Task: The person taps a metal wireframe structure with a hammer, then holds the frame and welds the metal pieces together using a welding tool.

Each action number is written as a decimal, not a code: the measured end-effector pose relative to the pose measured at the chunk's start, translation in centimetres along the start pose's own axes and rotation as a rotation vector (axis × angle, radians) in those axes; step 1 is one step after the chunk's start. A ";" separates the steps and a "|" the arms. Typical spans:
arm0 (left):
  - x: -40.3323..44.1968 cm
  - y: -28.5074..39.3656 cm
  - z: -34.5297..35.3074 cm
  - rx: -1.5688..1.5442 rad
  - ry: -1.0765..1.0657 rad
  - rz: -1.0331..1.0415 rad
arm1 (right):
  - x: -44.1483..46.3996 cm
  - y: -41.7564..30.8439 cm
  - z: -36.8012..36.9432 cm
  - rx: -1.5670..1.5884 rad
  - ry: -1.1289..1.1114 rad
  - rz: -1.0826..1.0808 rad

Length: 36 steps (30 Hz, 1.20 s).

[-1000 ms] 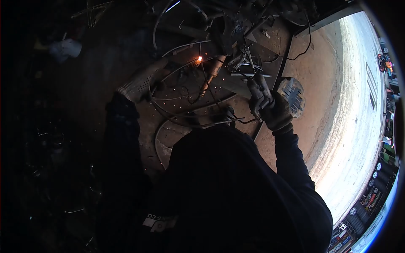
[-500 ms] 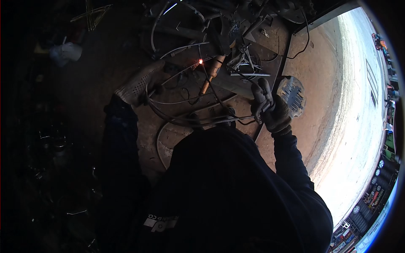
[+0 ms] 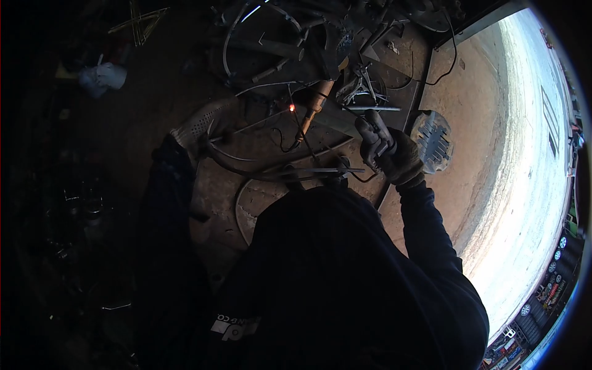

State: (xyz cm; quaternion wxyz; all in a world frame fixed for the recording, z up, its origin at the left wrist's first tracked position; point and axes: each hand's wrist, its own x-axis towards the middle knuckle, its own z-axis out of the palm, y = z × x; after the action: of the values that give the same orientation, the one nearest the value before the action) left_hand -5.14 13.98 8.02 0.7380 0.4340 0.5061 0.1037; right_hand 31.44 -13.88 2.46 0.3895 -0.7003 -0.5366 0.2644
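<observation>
My left hand (image 3: 206, 126), in a light glove with a perforated back, is closed around one end of thin curved metal rods (image 3: 246, 174). The rods sweep right across the floor in front of my knees. A small spot glows red-hot (image 3: 291, 108) on a thin rod (image 3: 265, 121) that reaches from near my left hand. On the right, my gloved right hand (image 3: 394, 157) is closed with its fingers curled; what it holds, if anything, is too dark to make out. The rods' right ends stop just short of it. Between the hands lies an orange angle grinder (image 3: 317, 102).
Tangled metal hoops and scrap (image 3: 290, 37) lie ahead. A slotted round metal plate (image 3: 433, 142) is beside my right hand. A metal strip (image 3: 414, 92) edges the floor at right, with bright ground outside. A whitish container (image 3: 111, 76) stands far left.
The rods' right ends have left my right hand and lie apart from it. My left hand has shifted slightly. The glowing spot has shrunk and dimmed.
</observation>
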 end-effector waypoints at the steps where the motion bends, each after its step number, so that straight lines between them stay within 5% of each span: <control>1: 0.0 0.2 -0.2 0.002 0.002 0.001 | 0.2 0.0 0.1 0.002 0.001 -0.001; 4: 0.0 0.6 -0.3 0.065 -0.110 0.012 | 0.9 0.3 0.4 -0.078 -0.019 -0.012; 10: -1.8 2.4 2.7 0.101 0.019 -0.101 | 1.2 1.2 1.2 0.080 -0.032 -0.024; 21: -0.5 0.4 0.7 0.025 -0.022 0.030 | 1.4 1.9 1.7 -0.027 -0.004 -0.079; 25: 0.6 3.7 0.4 0.190 -0.306 -0.465 | 1.5 1.5 1.8 0.057 -0.017 -0.065; 36: -0.6 3.5 3.4 0.113 0.058 -0.336 | 2.1 1.5 1.6 0.077 -0.080 -0.024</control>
State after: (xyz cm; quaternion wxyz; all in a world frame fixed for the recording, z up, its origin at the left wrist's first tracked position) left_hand -1.57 13.98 11.40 0.7045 0.3809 0.5976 -0.0373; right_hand 31.56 -11.66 0.46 0.3976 -0.6672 -0.5496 0.3079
